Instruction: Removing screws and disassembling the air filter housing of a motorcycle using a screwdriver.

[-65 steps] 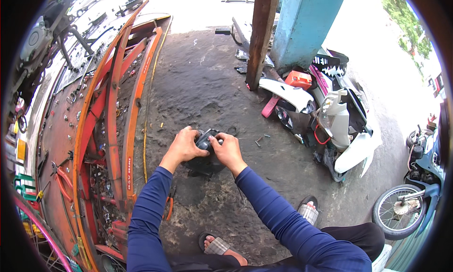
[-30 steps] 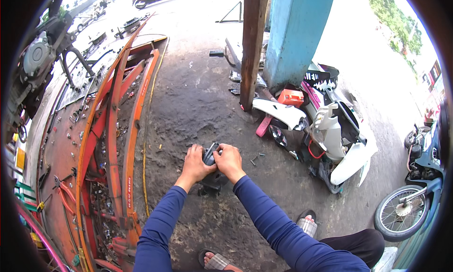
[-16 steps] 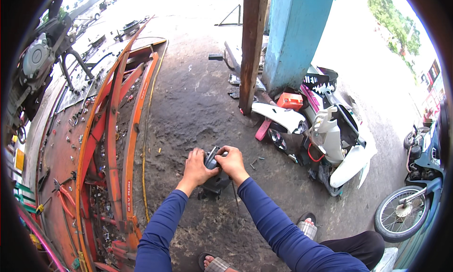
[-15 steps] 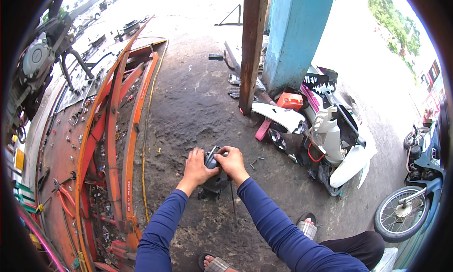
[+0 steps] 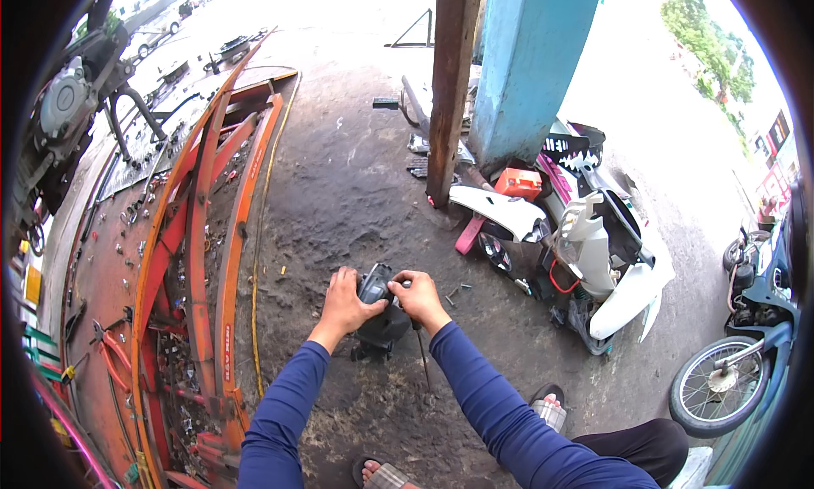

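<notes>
A dark grey and black mechanical part point(image 5: 386, 326), which I cannot name more exactly, sits on the ground in front of me. My left hand point(image 5: 342, 306) grips its left side, thumb over the near face and fingers behind. Close beside it, my right hand point(image 5: 420, 302) is closed round a screwdriver point(image 5: 423, 358), whose thin shaft points back toward me from under the palm. The right thumb and fingertips meet at the part's upper right edge; whether they pinch something small there is hidden. A few loose bolts point(image 5: 456, 293) lie just right of this hand.
An orange metal frame lift point(image 5: 227, 319) fills the left, with orange-handled pliers point(image 5: 114, 349) and scattered hardware beside it. Ahead stand a wooden post point(image 5: 449, 90) and a blue pillar point(image 5: 530, 73). White motorbike fairings point(image 5: 623, 294) lie at right, near a parked motorbike point(image 5: 767, 319).
My two hands have moved slightly apart, baring more of the part's grey top between them. The screwdriver stays in my right hand.
</notes>
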`<state>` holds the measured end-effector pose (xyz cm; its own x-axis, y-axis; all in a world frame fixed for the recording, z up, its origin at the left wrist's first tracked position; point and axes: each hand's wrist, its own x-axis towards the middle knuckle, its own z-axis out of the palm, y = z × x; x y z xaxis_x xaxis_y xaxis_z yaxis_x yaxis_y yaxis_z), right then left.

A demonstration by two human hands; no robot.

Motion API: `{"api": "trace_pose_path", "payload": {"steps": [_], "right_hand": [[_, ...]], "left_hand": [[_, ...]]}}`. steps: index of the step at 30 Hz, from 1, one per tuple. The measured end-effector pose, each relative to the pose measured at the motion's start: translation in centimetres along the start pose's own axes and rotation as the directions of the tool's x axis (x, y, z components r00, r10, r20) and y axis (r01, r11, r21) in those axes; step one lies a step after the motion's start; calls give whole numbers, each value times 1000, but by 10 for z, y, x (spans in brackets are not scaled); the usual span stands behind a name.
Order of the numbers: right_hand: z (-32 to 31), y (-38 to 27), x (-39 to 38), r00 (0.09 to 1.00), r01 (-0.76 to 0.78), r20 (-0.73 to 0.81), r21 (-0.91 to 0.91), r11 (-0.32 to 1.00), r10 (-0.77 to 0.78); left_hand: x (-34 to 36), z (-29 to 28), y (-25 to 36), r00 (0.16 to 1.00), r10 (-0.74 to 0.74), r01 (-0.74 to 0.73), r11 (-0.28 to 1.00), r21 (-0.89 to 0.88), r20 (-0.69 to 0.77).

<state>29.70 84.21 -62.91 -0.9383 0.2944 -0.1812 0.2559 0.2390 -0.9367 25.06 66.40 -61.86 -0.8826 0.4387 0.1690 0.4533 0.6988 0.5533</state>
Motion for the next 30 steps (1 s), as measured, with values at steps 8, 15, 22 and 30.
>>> {"api": "trace_pose_path", "payload": {"steps": [8,15,22,30], "right_hand": [[-55,75,14,979,-163,-173,-346,924,108],[-54,125,23,987,-23,-131,-674,738,-89],[-43,122,76,997,34,-17,-771,636,-74],[-70,110,37,981,-100,-189,-657,747,-34]], "left_hand": [[-4,-5,-11,1000,-1,1,999,-33,13],[-12,-8,-13,1000,18,-20,997,-80,-24],[-4,-2,-6,1000,-3,4,999,-54,9],[-7,-8,-19,999,-35,37,990,-134,21]]}}
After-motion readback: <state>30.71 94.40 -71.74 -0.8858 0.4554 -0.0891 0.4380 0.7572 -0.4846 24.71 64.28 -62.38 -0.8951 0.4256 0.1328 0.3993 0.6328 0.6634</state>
